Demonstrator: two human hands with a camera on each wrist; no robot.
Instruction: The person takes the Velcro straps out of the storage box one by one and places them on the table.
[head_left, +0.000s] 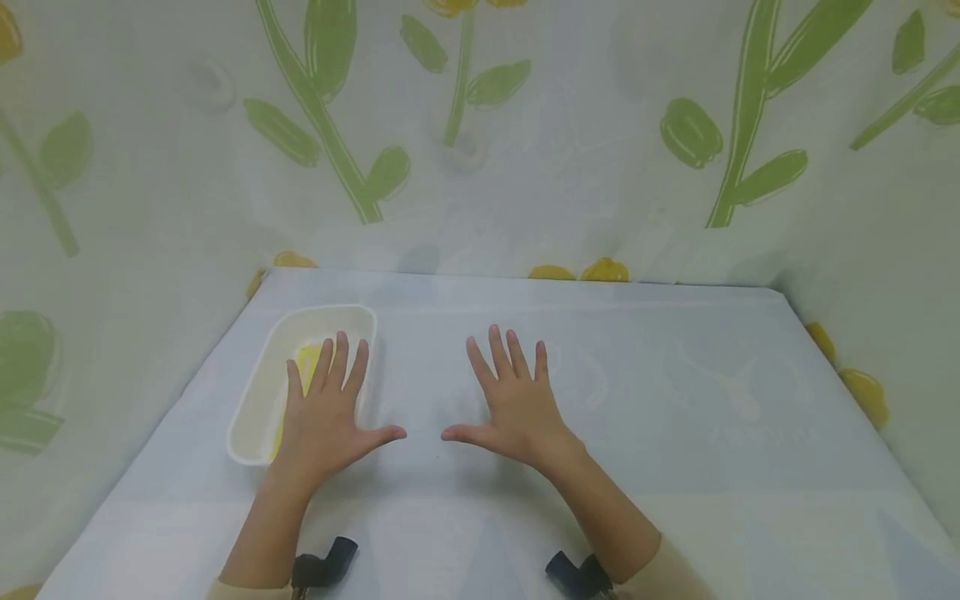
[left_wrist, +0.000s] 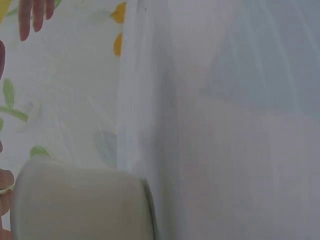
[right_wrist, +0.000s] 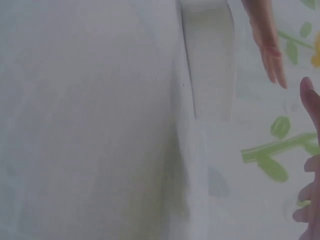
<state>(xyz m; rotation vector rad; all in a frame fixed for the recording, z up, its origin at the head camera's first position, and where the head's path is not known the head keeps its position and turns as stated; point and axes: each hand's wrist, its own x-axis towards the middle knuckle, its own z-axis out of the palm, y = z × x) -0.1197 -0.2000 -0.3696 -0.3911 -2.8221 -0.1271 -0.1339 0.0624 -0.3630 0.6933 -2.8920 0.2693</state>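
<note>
Both hands are held out over the table with fingers straight and spread, holding nothing. In the head view the left hand (head_left: 324, 423) overlaps a white plastic tub (head_left: 251, 417), hiding part of it. Inside the tub lies something yellow (head_left: 308, 357), mostly covered by that hand, so its kind does not show. To the right is the right hand (head_left: 522, 410), its thumb pointing toward the left thumb with a gap between them. The tub's side wall (left_wrist: 82, 205) fills the lower left of the left wrist view. Fingers of the right hand (right_wrist: 311, 195) show at the right wrist view's edge.
A pale blue and white cloth covers the table (head_left: 675, 400). Behind it and at both sides hangs a light curtain (head_left: 570, 167) with green leaves and yellow flowers. A black wrist mount (head_left: 324, 567) sits by each forearm.
</note>
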